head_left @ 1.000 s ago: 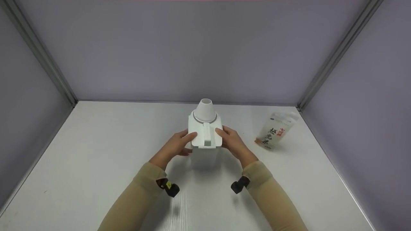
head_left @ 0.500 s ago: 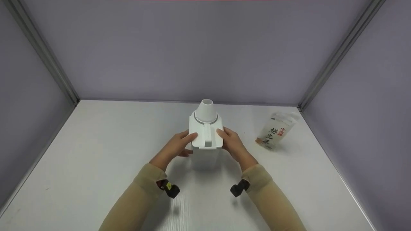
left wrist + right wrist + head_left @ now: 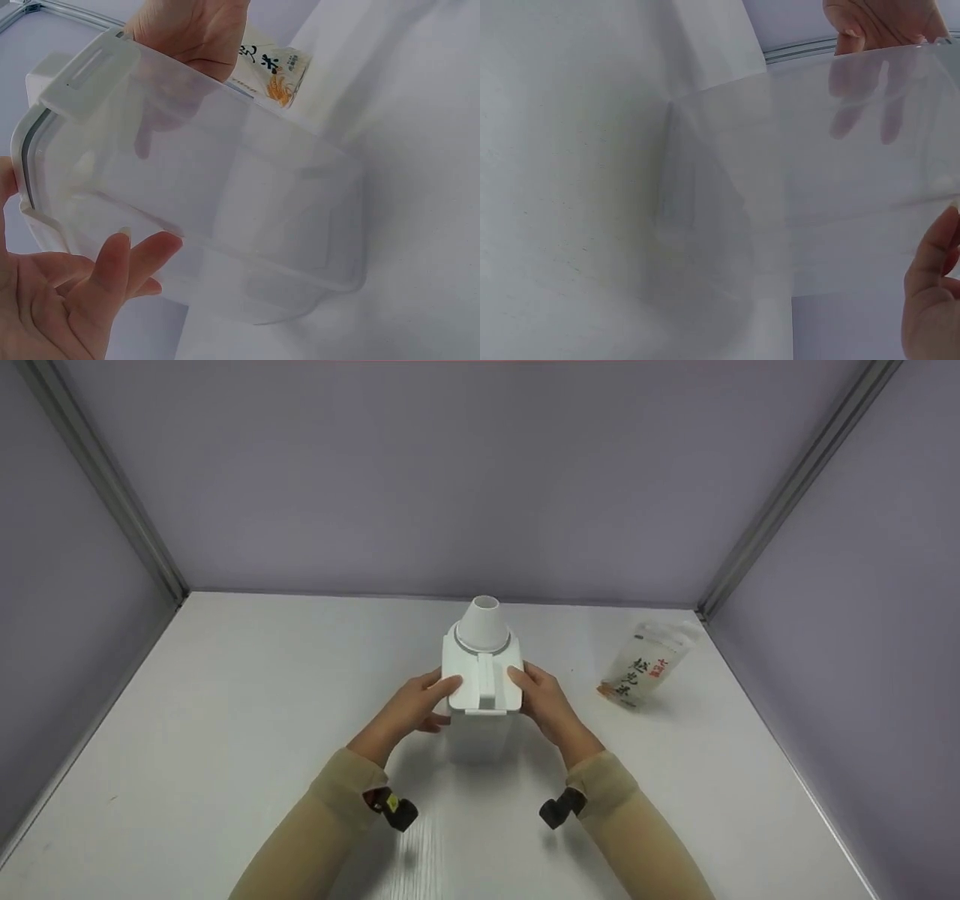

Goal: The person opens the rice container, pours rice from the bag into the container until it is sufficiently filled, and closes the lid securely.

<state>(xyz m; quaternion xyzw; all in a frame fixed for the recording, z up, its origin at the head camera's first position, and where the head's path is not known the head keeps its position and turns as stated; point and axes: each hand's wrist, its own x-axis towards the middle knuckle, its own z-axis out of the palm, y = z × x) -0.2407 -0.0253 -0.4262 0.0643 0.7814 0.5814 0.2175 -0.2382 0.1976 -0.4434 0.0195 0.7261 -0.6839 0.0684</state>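
Centre frame, a tall translucent container point(image 3: 478, 739), long axis roughly upright, sits between the left hand point(image 3: 411, 703) and right hand point(image 3: 548, 703), equally near, both gripping its lidded top.

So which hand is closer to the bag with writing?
Right: the right hand grips the container on the side facing the bag; the left hand grips the opposite side.

You have a white table point(image 3: 225, 735) before you; a clear bag point(image 3: 643, 667) with black and red characters rests on its far right. Whether your white-lidded container point(image 3: 472, 694) touches the tabletop, you cannot tell.
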